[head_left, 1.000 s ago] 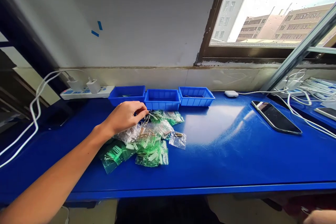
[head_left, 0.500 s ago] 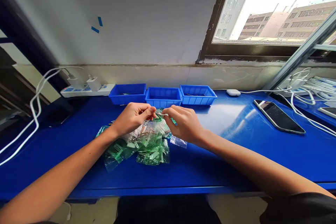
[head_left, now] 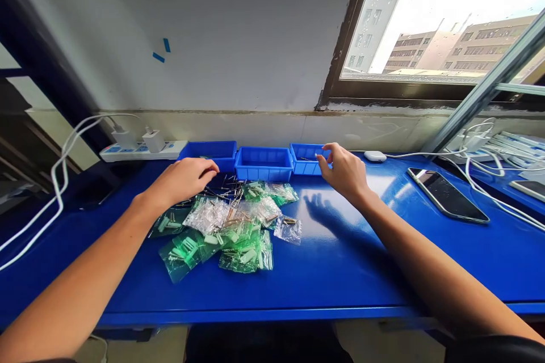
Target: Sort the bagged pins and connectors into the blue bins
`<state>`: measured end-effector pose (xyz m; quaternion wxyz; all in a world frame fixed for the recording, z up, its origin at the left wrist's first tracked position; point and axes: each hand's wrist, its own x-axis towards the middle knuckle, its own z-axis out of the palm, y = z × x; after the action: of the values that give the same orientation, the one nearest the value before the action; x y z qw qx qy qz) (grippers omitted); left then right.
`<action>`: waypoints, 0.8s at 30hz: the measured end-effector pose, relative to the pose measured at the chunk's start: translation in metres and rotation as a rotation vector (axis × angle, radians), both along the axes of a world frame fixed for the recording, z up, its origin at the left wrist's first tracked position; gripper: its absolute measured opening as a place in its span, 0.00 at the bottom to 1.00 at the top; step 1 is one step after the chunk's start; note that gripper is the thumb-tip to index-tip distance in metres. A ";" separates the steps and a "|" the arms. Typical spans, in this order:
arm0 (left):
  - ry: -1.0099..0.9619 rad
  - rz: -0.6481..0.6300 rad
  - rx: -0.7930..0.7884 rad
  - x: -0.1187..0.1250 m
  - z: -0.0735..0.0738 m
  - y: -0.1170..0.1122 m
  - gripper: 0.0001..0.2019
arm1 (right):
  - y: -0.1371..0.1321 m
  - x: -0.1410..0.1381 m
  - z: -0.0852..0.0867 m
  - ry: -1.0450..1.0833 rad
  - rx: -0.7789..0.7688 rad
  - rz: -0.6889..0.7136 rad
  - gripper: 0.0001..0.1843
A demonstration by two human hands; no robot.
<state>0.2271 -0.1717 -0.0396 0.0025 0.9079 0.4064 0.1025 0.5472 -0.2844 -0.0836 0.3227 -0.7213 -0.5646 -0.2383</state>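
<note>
Thin pins (head_left: pixel 230 186) lie just right of my left hand (head_left: pixel 184 182); I can't tell its grip. My farther right hand (head_left: pixel 348 173) gapes.

Room on tabletop (head_left: pixel 323 281) btwn pkts (head_left: pixel 240 232) & phone (head_left: pixel 448 195), R arm (head_left: pixel 409 244) above; 3 bins (head_left: pixel 264 173) block rear.

Your bare left hand (head_left: pixel 185 178): palm down, fingers curled.
Your bare right hand (head_left: pixel 347 170): well apart from your left, thumb and index finger parted.
Your bare forearms (head_left: pixel 91 264): slanting inward toward your hands.
</note>
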 end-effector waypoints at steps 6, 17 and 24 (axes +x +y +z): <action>0.293 0.236 -0.053 -0.019 -0.012 0.028 0.17 | -0.004 -0.013 -0.003 -0.019 0.005 0.094 0.14; 0.334 0.283 -0.064 -0.019 -0.019 0.030 0.14 | -0.010 -0.046 -0.012 -0.006 -0.083 0.397 0.12; 0.291 0.243 -0.085 -0.010 -0.011 0.014 0.09 | -0.012 -0.051 -0.015 -0.011 -0.101 0.456 0.10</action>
<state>0.2169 -0.1579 -0.0508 -0.0303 0.8565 0.5130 -0.0477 0.4962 -0.2961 -0.0982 0.3288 -0.5891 -0.7257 -0.1346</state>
